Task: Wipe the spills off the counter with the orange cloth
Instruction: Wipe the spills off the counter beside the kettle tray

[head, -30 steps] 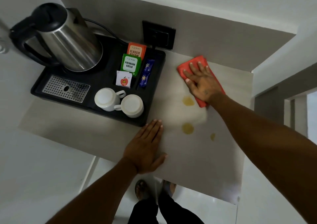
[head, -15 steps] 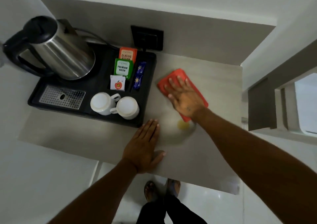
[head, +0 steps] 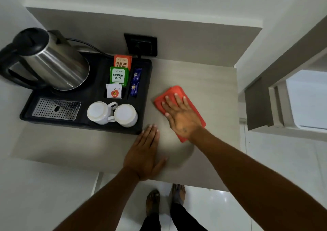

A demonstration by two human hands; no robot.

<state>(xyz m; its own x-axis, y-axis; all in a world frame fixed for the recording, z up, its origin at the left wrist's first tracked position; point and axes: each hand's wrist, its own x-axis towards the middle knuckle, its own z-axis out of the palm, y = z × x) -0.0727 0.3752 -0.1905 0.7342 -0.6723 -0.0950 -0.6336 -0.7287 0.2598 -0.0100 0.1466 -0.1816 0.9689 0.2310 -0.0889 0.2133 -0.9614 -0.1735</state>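
The orange cloth (head: 192,105) lies flat on the beige counter (head: 208,82), right of the black tray. My right hand (head: 178,115) presses down on it with the fingers spread and the palm covering its middle. My left hand (head: 146,153) rests flat on the counter near the front edge, fingers together, holding nothing. No yellow spill spots show on the counter now; a faint damp sheen sits just in front of the cloth, between my two hands.
A black tray (head: 146,96) fills the counter's left side with a steel kettle (head: 53,61), two upturned white cups (head: 112,113), tea sachets (head: 118,75) and a drip grate (head: 56,108). A wall socket (head: 140,44) sits behind. My feet (head: 164,200) stand below the front edge.
My right hand has slid the cloth from the back of the counter toward me and to the left, over the yellow spots, which no longer show. My left hand has stayed flat.
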